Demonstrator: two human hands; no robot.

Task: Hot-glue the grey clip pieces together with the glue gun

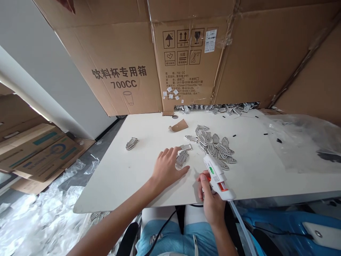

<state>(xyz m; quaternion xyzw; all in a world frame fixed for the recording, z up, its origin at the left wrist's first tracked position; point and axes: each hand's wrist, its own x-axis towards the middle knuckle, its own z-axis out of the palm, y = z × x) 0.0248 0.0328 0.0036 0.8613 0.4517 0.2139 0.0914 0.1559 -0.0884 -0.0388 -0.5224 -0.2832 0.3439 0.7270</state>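
Note:
My left hand [167, 168] lies over the white table [114, 177] with its fingers apart, next to a few grey metal-looking pieces [182, 157]; whether it touches them I cannot tell. My right hand [211, 199] is wrapped round the handle of a white glue gun [216, 174] with an orange trigger. The gun's nozzle points up and left, at the edge of a loose pile of similar grey oval pieces [217, 147]. A small stack of the same pieces [131, 143] sits apart, at the left of the table.
Tall cardboard [128, 46] stands along the table's back edge, with more grey pieces [231, 108] under it. A torn cardboard scrap [179, 126] lies mid-table. Clear plastic [301, 142] covers the right side. Boxes [39, 153] and plastic wrap [50, 217] are on the floor at left.

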